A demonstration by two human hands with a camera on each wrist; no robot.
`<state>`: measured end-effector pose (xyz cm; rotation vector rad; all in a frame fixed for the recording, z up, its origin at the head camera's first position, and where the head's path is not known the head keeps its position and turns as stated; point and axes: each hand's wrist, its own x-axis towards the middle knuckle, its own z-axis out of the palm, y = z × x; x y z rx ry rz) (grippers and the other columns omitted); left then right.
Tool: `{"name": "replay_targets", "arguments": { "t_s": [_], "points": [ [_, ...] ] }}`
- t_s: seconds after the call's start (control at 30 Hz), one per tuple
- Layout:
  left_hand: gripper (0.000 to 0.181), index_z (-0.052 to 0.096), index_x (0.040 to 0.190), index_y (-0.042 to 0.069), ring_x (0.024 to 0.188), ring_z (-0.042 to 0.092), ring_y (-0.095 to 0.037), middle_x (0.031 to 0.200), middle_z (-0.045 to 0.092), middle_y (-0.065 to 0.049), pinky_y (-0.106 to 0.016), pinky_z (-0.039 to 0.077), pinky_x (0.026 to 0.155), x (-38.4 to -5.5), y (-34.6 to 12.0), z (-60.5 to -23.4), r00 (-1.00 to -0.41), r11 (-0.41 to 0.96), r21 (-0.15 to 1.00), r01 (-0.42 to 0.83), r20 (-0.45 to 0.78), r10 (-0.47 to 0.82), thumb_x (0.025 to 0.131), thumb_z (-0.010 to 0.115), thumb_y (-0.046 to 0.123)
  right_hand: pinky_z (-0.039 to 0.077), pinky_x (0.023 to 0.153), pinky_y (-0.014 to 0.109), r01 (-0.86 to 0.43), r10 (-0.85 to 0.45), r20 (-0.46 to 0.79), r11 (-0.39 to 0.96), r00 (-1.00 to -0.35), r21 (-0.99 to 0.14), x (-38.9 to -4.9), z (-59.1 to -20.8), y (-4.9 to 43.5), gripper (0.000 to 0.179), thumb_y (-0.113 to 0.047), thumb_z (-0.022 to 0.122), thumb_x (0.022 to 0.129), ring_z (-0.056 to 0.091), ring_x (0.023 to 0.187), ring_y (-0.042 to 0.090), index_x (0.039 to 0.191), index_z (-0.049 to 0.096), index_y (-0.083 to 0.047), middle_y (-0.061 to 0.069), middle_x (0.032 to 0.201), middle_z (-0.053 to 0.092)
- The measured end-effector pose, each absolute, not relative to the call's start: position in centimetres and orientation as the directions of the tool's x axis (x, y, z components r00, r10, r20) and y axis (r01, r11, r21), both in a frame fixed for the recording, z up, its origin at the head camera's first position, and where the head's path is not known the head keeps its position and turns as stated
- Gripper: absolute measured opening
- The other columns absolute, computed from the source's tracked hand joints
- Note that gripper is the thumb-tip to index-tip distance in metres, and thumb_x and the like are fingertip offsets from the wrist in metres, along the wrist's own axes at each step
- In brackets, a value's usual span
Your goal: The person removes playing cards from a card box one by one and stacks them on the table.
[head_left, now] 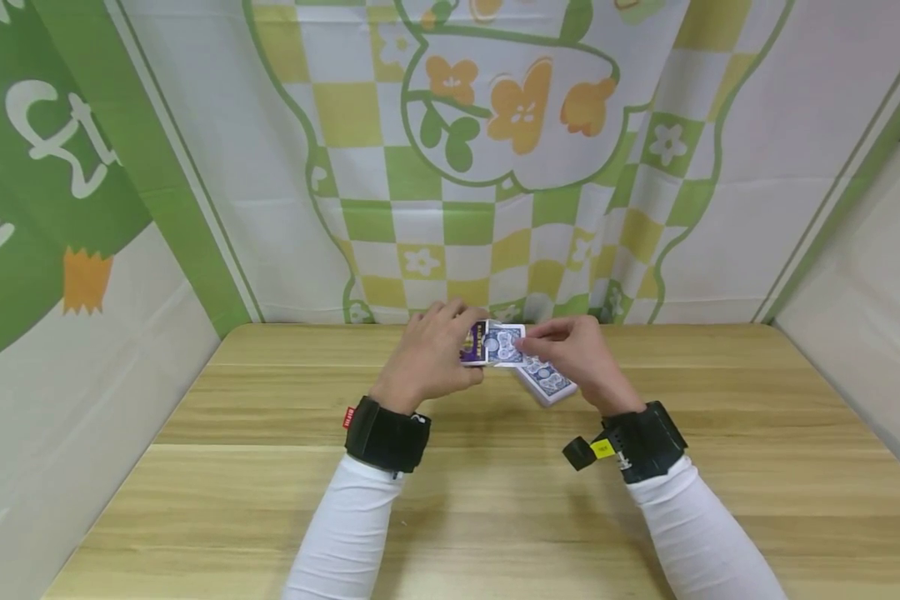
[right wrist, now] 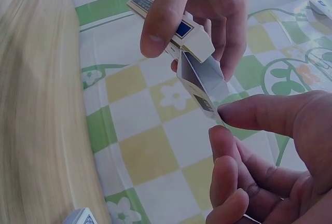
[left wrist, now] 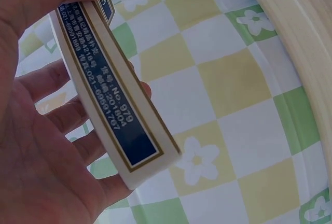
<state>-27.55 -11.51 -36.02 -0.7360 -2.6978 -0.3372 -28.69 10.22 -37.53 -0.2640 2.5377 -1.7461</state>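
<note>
My left hand (head_left: pixel 433 350) grips a playing-card box (head_left: pixel 474 343), thumb on the near side and fingers around the far side. In the left wrist view its narrow side (left wrist: pixel 111 89) shows a dark blue panel with pale lettering. The box's end toward my right hand stands open, with pale flaps (right wrist: pixel 222 88) spread there. A playing card (head_left: pixel 504 343) with a blue patterned back sticks out at that end. My right hand (head_left: pixel 581 354) pinches its edge between thumb and forefinger. Just below lies a deck of blue-backed cards (head_left: pixel 546 383) on the table.
The wooden table (head_left: pixel 495 517) reaches back to a checked, flowered curtain (head_left: pixel 420 225) right behind the hands. Printed cloth also hangs at the left and right sides. Black bands (head_left: pixel 386 435) wrap both wrists over white sleeves.
</note>
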Motion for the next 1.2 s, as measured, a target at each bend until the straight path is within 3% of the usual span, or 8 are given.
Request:
{"name": "replay_targets", "arguments": {
  "t_s": [0.33,0.5,0.67,0.8,1.0,1.2],
  "points": [
    [0.071,0.049,0.128,0.023,0.096,0.043,-0.015,0.109,0.048,0.005,-0.035,0.035,0.08,-27.6,-11.4,-36.1,-0.826,0.846,0.136,0.515,0.344,0.447,0.062,0.072,0.035,0.046,0.075,0.038,-0.144,-0.144,0.101,0.335,-0.984,-0.931,-28.7,-37.4,10.7,0.032,-0.032,0.072,0.075,0.058,0.086,0.026,0.094,0.067,-0.006,0.009,0.095,0.065],
    [0.072,0.049,0.129,0.023,0.097,0.044,-0.015,0.11,0.049,0.005,-0.035,0.035,0.081,-27.5,-11.3,-36.2,-0.829,0.848,0.135,0.513,0.336,0.448,0.062,0.073,0.035,0.046,0.072,0.036,-0.256,-0.118,0.228,0.394,-0.967,-0.882,-28.7,-37.2,11.3,0.036,-0.037,0.073,0.074,0.059,0.083,0.023,0.094,0.065,-0.008,0.007,0.09,0.064],
    [0.074,0.048,0.13,0.023,0.097,0.044,-0.015,0.111,0.049,0.004,-0.034,0.034,0.08,-27.5,-11.2,-36.2,-0.829,0.85,0.121,0.512,0.328,0.453,0.062,0.073,0.036,0.046,0.067,0.033,-0.455,-0.163,0.439,0.519,-0.884,-0.724,-28.8,-36.8,11.6,0.03,-0.033,0.071,0.076,0.058,0.075,0.018,0.093,0.066,-0.01,0.002,0.086,0.064],
    [0.072,0.048,0.129,0.024,0.096,0.043,-0.014,0.111,0.049,0.004,-0.034,0.034,0.079,-27.5,-11.1,-36.3,-0.829,0.851,0.116,0.513,0.323,0.456,0.062,0.073,0.036,0.043,0.072,0.033,-0.58,-0.265,0.537,0.564,-0.801,-0.587,-28.7,-36.6,11.6,0.029,-0.034,0.071,0.076,0.057,0.084,0.015,0.096,0.067,-0.014,0.0,0.094,0.065],
    [0.071,0.049,0.129,0.023,0.097,0.045,-0.016,0.111,0.05,0.004,-0.035,0.035,0.079,-27.5,-11.0,-36.3,-0.829,0.851,0.108,0.514,0.318,0.46,0.064,0.072,0.036,0.038,0.084,0.039,-0.708,-0.472,0.535,0.547,-0.701,-0.445,-28.4,-36.3,11.9,0.043,-0.043,0.073,0.071,0.049,0.103,0.018,0.107,0.066,-0.02,-0.004,0.111,0.059],
    [0.072,0.047,0.131,0.023,0.101,0.046,-0.017,0.115,0.05,0.002,-0.038,0.035,0.083,-27.3,-10.8,-36.3,-0.833,0.851,0.105,0.515,0.294,0.468,0.065,0.073,0.037,0.035,0.086,0.039,-0.752,-0.569,0.505,0.579,-0.649,-0.315,-28.3,-36.3,11.7,0.049,-0.051,0.073,0.067,0.042,0.106,0.013,0.106,0.064,-0.023,-0.009,0.113,0.054]
  ]
}}
